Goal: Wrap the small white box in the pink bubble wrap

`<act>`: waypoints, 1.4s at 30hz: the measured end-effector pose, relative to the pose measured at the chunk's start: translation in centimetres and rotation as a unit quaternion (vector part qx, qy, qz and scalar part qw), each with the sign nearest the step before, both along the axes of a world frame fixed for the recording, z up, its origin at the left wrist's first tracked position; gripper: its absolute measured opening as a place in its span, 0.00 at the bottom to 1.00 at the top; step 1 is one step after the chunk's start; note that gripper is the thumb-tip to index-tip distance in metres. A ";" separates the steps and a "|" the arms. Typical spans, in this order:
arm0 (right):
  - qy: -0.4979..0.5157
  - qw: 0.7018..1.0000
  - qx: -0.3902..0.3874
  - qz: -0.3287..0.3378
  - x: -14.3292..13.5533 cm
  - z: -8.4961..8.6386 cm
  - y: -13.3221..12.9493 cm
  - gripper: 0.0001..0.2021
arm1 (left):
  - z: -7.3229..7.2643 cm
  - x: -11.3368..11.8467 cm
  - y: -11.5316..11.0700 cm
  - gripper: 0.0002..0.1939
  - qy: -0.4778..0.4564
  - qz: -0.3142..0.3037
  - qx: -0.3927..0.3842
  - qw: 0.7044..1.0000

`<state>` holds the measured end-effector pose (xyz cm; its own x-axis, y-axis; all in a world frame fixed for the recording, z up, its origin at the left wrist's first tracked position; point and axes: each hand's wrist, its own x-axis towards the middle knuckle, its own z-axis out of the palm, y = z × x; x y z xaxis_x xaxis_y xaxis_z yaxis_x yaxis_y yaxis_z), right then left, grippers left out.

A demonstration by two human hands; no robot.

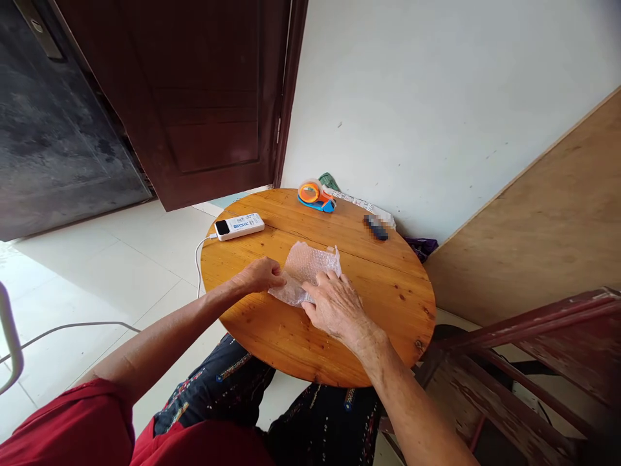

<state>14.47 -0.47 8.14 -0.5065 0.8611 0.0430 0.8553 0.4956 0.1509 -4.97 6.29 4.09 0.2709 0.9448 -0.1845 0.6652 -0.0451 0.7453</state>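
Note:
A piece of bubble wrap (310,261) lies on the round wooden table (286,340), in front of my body. My left hand (263,274) pinches its left edge with curled fingers. On the wrap's right part rests my right hand (334,301), palm down, with thumb and fingers spread. Between the two hands the wrap looks folded over; whatever may be inside it cannot be made out.
A white power bank (240,226) with a cable sits at the table's left edge. An orange and blue tape dispenser (316,195) stands at the back. A dark, blurred object (376,228) lies at the back right. Wooden stairs (509,388) are at the right.

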 end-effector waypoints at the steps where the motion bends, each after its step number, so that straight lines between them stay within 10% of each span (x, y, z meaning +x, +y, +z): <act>1: 0.002 1.000 -0.005 -0.003 0.0 0.0 0.1 0.10 | 0.0 0.2 -0.2 0.11 -0.022 0.012 0.004 1.000; 19: 0.140 0.987 -0.036 -0.074 1.3 -0.4 -0.6 0.29 | 2.1 6.2 -2.5 0.06 -0.281 -0.015 -0.122 0.952; 27: 0.274 0.954 -0.105 -0.066 5.1 -0.1 -1.1 0.23 | 3.3 5.7 -3.3 0.19 -0.091 -0.095 -0.031 0.991; 34: 0.315 0.941 -0.057 -0.110 6.7 -1.9 -1.6 0.16 | 2.4 6.9 -3.5 0.06 0.082 -0.173 0.184 0.964; 42: 0.436 0.850 -0.022 -0.295 7.0 -4.1 -3.9 0.30 | 1.6 7.0 -3.5 0.07 0.106 -0.172 0.201 0.959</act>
<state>21.49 -4.34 4.04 0.2220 0.9647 0.1415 0.7344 -0.0700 -0.6751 2.03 2.74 5.72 0.5758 0.8126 0.0898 0.6939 -0.5439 0.4719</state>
